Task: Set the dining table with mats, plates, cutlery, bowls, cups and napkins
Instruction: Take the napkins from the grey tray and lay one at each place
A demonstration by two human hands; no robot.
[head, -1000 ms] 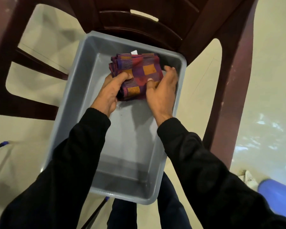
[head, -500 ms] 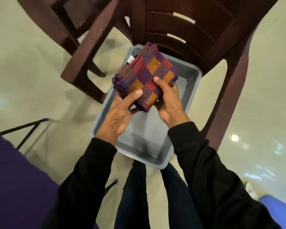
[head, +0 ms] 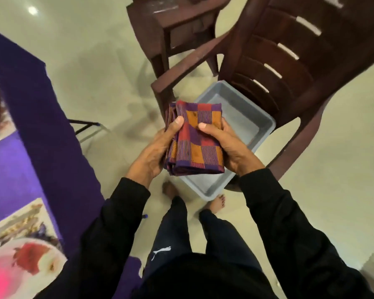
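Both hands, left hand (head: 154, 151) and right hand (head: 229, 147), grip one folded stack of checked napkins (head: 195, 139) above the grey tub (head: 243, 119), which holds nothing visible. That tub sits on a brown chair (head: 289, 67); a second chair (head: 175, 29) stands beyond. Left of the tub, a purple-clothed table (head: 20, 117) carries two floral plates (head: 28, 264).

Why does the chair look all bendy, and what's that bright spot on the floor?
Head view: the wide lens curves the brown chair near the edges; the spot is lamp glare on shiny floor; the plate at the corner is blurred; the checked napkins stay sharp.
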